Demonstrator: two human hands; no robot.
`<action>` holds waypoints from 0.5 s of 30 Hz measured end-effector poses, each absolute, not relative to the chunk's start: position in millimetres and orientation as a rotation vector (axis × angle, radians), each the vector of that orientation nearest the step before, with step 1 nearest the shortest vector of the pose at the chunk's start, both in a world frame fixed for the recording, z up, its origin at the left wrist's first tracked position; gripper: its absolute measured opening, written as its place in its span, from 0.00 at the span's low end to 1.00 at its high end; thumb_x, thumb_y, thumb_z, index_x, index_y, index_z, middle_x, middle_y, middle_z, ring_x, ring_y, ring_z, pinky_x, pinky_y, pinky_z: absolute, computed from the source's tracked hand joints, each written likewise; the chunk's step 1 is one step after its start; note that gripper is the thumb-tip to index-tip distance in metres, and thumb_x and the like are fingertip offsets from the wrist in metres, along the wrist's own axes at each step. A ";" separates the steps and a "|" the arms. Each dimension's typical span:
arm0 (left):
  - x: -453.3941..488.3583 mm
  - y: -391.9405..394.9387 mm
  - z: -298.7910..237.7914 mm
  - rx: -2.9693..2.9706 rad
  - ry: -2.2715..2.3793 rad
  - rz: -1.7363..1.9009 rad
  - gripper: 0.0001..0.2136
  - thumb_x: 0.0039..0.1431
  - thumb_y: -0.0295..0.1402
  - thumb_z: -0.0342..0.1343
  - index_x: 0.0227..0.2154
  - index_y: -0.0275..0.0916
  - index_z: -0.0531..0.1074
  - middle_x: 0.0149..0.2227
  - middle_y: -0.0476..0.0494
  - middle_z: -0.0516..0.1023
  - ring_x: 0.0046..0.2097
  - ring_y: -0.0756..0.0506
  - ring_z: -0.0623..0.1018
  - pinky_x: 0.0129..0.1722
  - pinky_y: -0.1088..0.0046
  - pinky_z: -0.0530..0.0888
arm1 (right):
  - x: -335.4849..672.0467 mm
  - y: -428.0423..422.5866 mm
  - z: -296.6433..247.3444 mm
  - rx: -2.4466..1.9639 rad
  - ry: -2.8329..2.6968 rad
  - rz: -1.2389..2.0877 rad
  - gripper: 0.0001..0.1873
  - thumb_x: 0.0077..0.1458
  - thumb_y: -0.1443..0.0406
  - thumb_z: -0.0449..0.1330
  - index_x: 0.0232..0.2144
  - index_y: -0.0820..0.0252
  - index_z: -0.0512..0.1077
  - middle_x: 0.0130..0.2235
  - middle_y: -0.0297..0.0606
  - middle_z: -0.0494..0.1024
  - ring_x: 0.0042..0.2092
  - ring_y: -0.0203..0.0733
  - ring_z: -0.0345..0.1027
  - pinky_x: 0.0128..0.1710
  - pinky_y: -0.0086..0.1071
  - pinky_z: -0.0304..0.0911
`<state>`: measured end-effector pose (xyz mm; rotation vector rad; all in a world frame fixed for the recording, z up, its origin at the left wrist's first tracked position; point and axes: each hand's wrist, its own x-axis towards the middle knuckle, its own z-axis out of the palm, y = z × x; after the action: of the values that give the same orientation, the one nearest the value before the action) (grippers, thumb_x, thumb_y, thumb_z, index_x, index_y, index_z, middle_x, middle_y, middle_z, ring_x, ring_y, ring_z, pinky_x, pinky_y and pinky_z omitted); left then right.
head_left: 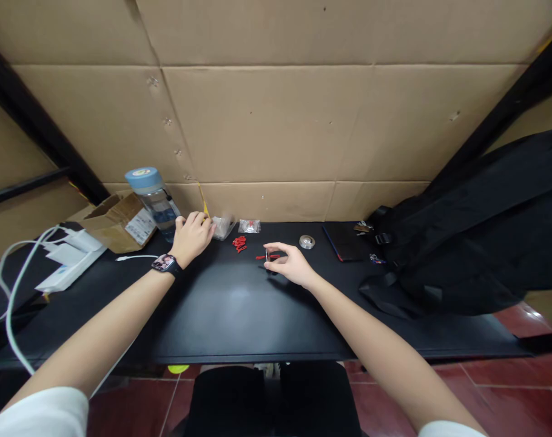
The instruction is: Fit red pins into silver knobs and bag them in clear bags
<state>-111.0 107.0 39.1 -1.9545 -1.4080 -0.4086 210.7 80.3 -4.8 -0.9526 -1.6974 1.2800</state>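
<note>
My left hand (193, 238), with a watch on its wrist, is at the back left of the black desk. Its fingers are bent and meet the edge of a clear plastic bag (221, 228); the grip is partly hidden. Near the middle, my right hand (290, 264) pinches a small thin thing (267, 255) between thumb and fingertips, too small to name. Beside those fingertips shows a thin red piece (260, 257). Several small red pieces (239, 244) lie in a pile between the hands. Behind them is a small clear packet (249, 226) with something red inside.
A roll of tape (307, 241) and a dark flat pad (343, 243) lie right of my right hand. A black backpack (467, 243) fills the right side. Leftward stand a water bottle (155, 200), an open cardboard box (119, 224) and a white power strip (71, 267) with cables.
</note>
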 end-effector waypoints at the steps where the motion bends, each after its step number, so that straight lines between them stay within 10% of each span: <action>1: -109.6 108.0 38.4 -1.966 -1.426 -0.423 0.16 0.72 0.38 0.43 0.41 0.39 0.76 0.48 0.32 0.78 0.53 0.34 0.71 0.47 0.52 0.61 | 211.1 80.7 -5.4 -0.952 -1.703 1.273 0.28 0.47 0.63 0.71 0.52 0.58 0.75 0.50 0.43 0.79 0.32 0.35 0.78 0.35 0.30 0.73; 15: -94.8 116.3 30.0 -2.052 -1.552 -0.553 0.16 0.72 0.40 0.44 0.39 0.39 0.76 0.50 0.34 0.77 0.55 0.35 0.71 0.46 0.53 0.61 | 210.2 80.3 -7.8 -0.981 -1.727 1.273 0.28 0.47 0.64 0.70 0.52 0.57 0.74 0.51 0.42 0.78 0.32 0.35 0.78 0.36 0.29 0.71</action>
<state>-94.8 116.3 30.0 -2.0517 -1.5520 -0.5529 210.2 80.3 -7.8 -0.9812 -1.7275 1.2730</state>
